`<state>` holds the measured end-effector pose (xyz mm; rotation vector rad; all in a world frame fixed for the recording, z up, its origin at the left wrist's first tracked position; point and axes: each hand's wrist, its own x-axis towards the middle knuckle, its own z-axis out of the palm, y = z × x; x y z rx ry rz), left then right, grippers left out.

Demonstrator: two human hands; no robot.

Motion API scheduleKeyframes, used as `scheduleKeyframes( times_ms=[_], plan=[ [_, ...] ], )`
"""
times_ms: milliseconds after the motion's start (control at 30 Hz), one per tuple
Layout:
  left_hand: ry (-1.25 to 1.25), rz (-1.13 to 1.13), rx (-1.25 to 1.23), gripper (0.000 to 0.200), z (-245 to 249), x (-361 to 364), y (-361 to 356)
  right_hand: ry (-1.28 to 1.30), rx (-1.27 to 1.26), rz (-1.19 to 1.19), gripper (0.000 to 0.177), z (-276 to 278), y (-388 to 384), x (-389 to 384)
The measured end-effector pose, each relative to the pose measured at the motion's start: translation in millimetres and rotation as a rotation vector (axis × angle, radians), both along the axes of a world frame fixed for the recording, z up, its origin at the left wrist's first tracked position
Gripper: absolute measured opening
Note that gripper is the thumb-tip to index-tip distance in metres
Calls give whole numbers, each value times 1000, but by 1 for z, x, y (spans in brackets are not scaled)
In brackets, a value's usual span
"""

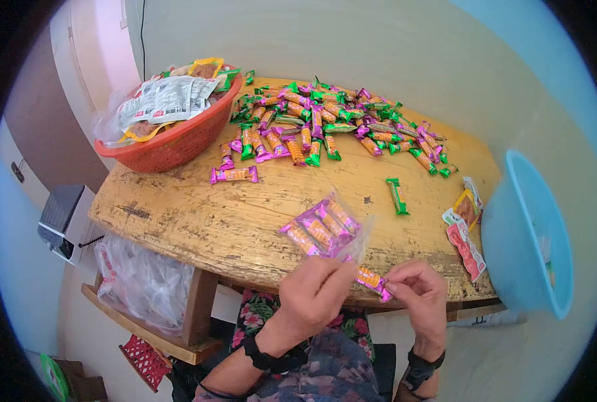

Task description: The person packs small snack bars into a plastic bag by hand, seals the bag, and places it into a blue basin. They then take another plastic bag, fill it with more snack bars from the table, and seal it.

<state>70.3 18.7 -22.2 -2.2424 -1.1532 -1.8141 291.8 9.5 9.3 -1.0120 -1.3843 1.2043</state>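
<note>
My left hand (317, 289) is closed on the open edge of a clear plastic bag (322, 224). Several purple-wrapped snack bars lie side by side inside it on the wooden table. Between the thumb and fingers of my right hand (420, 293) is the end of one purple snack packet (370, 277), its other end right at the bag's mouth beside my left fingers. A lone green packet (398, 196) rests on the table beyond my right hand. Farther back spreads a large heap of purple and green snack packets (325, 117).
At the back left stands a red basket (158, 157) piled with pouches. A blue tub (513, 221) leans at the right edge, with a few pouches (466, 234) beside it. Below the table, an open drawer (198, 305) holds clear plastic bags (144, 285). The wall borders the table's far side.
</note>
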Motion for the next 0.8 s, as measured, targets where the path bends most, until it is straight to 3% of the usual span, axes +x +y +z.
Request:
scheduleKeyframes(
  times_ms=[333,433,800],
  plan=[
    [-29,-16,28,26,-8,-4,2,86,33,-149,13,-1,15,-17],
    [-79,-46,67,28,-10,-3,4,6,-14,8,13,4,13,-26],
    [-72,-191,109,31,-14,-3,8,-89,-84,47,21,17,40,-54]
  ],
)
